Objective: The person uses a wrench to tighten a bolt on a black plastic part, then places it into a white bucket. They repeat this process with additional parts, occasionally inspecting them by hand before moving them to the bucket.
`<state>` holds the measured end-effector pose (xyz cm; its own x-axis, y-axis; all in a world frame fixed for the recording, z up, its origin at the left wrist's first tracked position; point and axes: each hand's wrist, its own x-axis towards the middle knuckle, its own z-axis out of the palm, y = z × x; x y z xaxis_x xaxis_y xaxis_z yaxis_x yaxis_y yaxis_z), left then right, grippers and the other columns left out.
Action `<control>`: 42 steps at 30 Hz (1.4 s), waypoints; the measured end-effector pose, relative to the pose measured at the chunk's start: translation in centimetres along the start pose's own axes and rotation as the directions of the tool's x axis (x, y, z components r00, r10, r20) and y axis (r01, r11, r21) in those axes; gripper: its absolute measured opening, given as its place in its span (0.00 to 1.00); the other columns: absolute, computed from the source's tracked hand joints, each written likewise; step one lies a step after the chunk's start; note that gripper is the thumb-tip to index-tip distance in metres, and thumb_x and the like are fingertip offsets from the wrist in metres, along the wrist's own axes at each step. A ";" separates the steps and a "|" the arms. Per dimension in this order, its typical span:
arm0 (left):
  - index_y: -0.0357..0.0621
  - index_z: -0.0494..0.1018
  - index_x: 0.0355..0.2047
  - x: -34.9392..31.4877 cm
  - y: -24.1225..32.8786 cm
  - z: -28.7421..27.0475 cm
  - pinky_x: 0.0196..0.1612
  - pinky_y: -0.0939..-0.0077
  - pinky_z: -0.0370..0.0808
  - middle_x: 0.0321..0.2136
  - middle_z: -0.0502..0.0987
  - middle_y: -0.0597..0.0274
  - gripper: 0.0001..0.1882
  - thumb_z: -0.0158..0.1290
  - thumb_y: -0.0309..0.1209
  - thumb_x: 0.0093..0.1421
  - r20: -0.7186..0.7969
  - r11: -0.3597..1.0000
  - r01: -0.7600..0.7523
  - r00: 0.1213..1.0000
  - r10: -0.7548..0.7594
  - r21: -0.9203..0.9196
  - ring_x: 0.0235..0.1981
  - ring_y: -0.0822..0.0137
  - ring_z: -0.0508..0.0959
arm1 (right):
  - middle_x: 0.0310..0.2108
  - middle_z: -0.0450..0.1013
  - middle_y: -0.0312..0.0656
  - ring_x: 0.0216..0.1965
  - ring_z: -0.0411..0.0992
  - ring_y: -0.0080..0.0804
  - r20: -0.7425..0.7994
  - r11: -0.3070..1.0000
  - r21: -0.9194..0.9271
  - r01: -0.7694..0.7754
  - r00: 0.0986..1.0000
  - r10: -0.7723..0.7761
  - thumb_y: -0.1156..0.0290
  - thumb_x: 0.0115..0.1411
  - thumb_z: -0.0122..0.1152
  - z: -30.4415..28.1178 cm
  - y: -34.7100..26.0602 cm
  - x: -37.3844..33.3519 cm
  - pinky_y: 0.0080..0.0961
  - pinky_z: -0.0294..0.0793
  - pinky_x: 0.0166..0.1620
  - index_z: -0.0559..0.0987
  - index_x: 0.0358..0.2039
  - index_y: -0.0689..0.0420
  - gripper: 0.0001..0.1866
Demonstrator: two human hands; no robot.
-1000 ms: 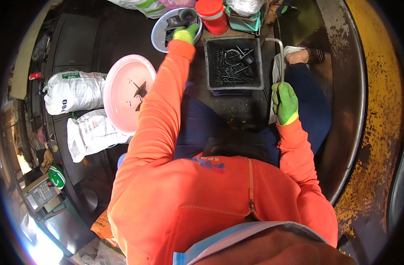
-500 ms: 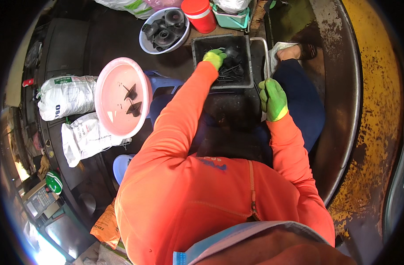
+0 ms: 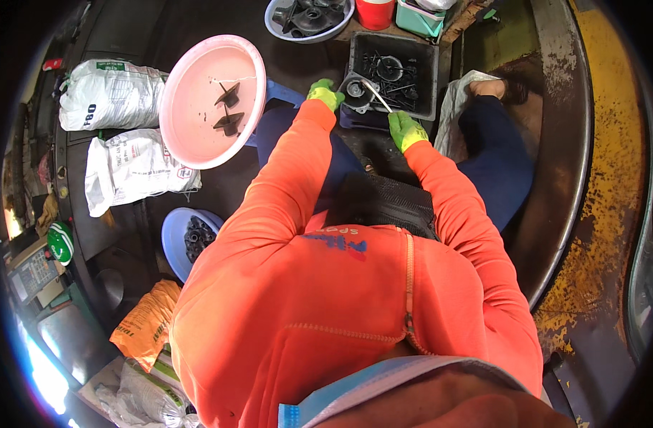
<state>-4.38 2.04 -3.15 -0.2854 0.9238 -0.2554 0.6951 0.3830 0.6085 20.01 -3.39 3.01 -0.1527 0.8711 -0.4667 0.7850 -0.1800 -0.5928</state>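
My left hand (image 3: 325, 93), in a yellow-green glove, is closed on the edge of a black part with a round opening (image 3: 356, 90). It holds the part at the near left corner of a black rectangular tray (image 3: 435, 96). In my gloved right hand (image 3: 406, 128) is a thin metal rod (image 3: 381, 98), gripped with the fingers wrapped round it. The rod's far end reaches the rim of the black part. Inside the tray lie several black sticks and scraps (image 3: 405, 93) and a black ring-shaped piece (image 3: 389, 68).
On the left a pink basin (image 3: 180, 68) holds two dark cone-shaped pieces (image 3: 229, 123). Bowls of black parts stand behind (image 3: 269, 18) and at lower left (image 3: 171, 239). White sacks (image 3: 112, 96) lie beyond the basin. A curved metal edge (image 3: 573, 214) runs along the right.
My left hand has come out of the tray with the black part. My right hand has moved left, bringing the rod to it. The view has shifted, showing more of the lower-left bowl.
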 end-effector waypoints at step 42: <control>0.46 0.67 0.53 -1.9 3.3 1.1 0.49 0.69 0.71 0.43 0.77 0.58 0.37 0.70 0.33 0.41 0.315 0.904 -0.182 0.895 0.315 -0.388 0.45 0.62 0.76 | 0.43 0.72 0.60 0.47 0.69 0.59 0.011 0.993 -0.110 0.048 0.999 -0.047 0.50 0.64 0.35 -0.3 -0.6 -1.3 0.46 0.66 0.50 0.73 0.45 0.57 0.25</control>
<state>-0.87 1.58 -1.47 0.1711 0.9465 -0.2735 0.4240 0.1798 0.8876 19.91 -4.25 4.17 -0.1960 0.8733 -0.4461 0.8380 -0.0871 -0.5387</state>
